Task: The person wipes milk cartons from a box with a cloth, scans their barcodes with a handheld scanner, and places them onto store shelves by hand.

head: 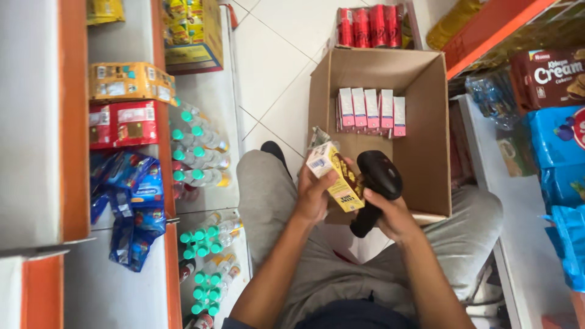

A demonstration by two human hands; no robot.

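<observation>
**Small yellow carton and a scanner, over the open box**

So here we are sitting on the floor between two shelf rows, grey trousers, knees spread around a big cardboard box (436,183) with its flaps open. Our left hand (314,195) is curled around a small yellow carton (335,176), fingers wrapped at its back and thumb on the near side, holding it tilted with its white end up and to the left. Our right hand (393,216) is closed around the grip of a black handheld scanner (378,183), whose rounded head sits just right of the carton, pretty much touching it. Both sit right at the near rim of the box, above our lap.

Inside the box, against the far wall, we've got a neat row of pink and white cartons (372,111) standing upright, with a crumpled bit of clear wrap (318,137) near the left wall. Behind the box there's a tray of red cans (372,27) on the white tiles.

On the left shelves: bottles with green caps (201,152), blue snack bags (131,195), a red pack (125,123) and an orange pack (128,82) above that. On the right, blue packs (557,155) and a brown biscuit box (548,76).
</observation>
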